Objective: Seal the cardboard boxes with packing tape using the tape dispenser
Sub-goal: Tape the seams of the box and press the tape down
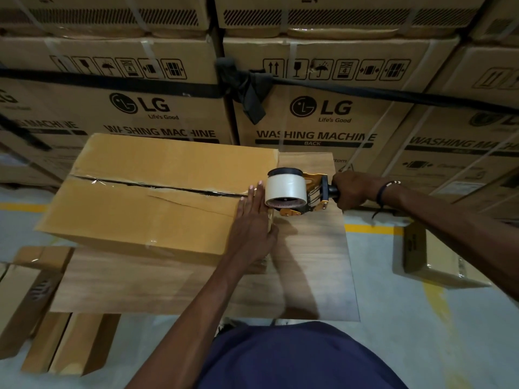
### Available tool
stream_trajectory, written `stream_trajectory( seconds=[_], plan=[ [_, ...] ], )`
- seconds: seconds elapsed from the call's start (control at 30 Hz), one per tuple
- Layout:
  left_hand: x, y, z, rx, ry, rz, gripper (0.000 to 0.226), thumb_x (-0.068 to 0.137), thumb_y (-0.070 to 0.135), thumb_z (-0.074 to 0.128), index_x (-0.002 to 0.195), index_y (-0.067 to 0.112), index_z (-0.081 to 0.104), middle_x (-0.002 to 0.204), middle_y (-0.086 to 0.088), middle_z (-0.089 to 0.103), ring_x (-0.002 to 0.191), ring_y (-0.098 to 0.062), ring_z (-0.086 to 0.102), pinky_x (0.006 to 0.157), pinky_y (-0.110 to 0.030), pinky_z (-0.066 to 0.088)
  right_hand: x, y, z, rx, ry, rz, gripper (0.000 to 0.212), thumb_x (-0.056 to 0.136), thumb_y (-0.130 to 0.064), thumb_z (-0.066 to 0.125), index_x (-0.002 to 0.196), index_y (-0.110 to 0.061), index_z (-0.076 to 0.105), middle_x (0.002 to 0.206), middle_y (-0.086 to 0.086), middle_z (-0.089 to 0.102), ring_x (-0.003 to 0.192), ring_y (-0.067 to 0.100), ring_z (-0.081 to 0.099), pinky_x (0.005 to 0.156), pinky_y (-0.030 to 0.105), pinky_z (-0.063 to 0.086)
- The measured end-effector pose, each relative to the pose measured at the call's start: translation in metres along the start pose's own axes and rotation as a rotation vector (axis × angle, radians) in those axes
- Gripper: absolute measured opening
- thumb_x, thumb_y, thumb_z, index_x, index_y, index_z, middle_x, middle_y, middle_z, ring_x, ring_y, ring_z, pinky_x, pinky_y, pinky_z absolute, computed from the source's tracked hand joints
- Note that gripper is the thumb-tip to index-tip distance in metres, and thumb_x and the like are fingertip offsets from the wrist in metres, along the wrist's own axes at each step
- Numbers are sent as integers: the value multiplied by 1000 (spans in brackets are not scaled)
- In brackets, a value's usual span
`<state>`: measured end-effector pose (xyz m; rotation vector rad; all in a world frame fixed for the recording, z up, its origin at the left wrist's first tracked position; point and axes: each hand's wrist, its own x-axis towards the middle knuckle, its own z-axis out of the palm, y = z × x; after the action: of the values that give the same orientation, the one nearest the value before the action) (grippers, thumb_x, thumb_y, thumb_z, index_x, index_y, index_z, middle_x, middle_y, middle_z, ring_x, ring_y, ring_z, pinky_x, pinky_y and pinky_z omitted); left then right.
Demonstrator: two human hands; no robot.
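Cardboard box [157, 197] sits on wooden surface [309, 262], center seam [157, 187] long axis running left-right, away from both hands. Left hand [252, 220], nearer, fingers flat, presses box's right end just beside seam. Right hand [352, 190] past that end, wrapped around handle of tape dispenser [295, 192], roll at box's right edge. Judgement: pull goes leftward along seam. Stacked washing machine cartons [323, 116] behind.

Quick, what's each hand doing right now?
Left hand: open, fingers straight, pressing flat on the cardboard box near its seam.
Right hand: closed around the tape dispenser handle.
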<state>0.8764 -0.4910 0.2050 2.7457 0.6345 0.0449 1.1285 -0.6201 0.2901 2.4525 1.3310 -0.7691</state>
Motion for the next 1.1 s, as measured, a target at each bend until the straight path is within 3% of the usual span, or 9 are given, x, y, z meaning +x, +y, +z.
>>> stream_trajectory(
  seconds=[0.2,0.43,0.57,0.73,0.9,1.1],
  plan=[
    [0,1,-2,10,-15,3,95,93,32,54,164,10,-7,170,-5,-21,157,-24,-20,129,-45,-1,-1,0,20,73,57,29,18,82,-20,71,88,-17,55,91,8,64,87,30,65,74,35,55],
    [0,5,-4,2,-21,-10,96,93,31,52,163,9,-10,170,-5,-22,157,-24,-20,129,-45,-1,6,5,46,193,70,112,20,84,-21,71,95,-14,56,94,9,59,86,29,59,74,33,49],
    [-7,3,-1,11,0,2,95,93,32,51,163,12,-10,171,-4,-20,157,-22,-20,129,-44,-1,10,33,67,258,127,225,31,80,-18,76,106,-3,66,104,17,69,96,36,67,73,36,51],
    [-10,5,2,17,26,12,94,92,32,50,164,12,-9,171,-4,-17,157,-21,-19,129,-45,2,21,41,115,465,150,320,16,80,-13,73,84,-4,59,73,10,57,82,38,64,64,32,39],
    [-8,4,3,37,15,22,93,91,36,45,164,12,-8,172,-5,-16,157,-22,-19,129,-46,5,41,6,162,483,292,428,30,78,-22,75,103,-6,69,99,20,71,94,41,69,72,40,52],
    [-7,4,4,51,10,8,95,90,35,47,164,12,-8,171,-4,-17,157,-21,-20,129,-46,5,58,-22,229,533,350,483,24,96,-19,65,110,-3,53,107,23,67,103,44,65,81,48,51]
  ],
)
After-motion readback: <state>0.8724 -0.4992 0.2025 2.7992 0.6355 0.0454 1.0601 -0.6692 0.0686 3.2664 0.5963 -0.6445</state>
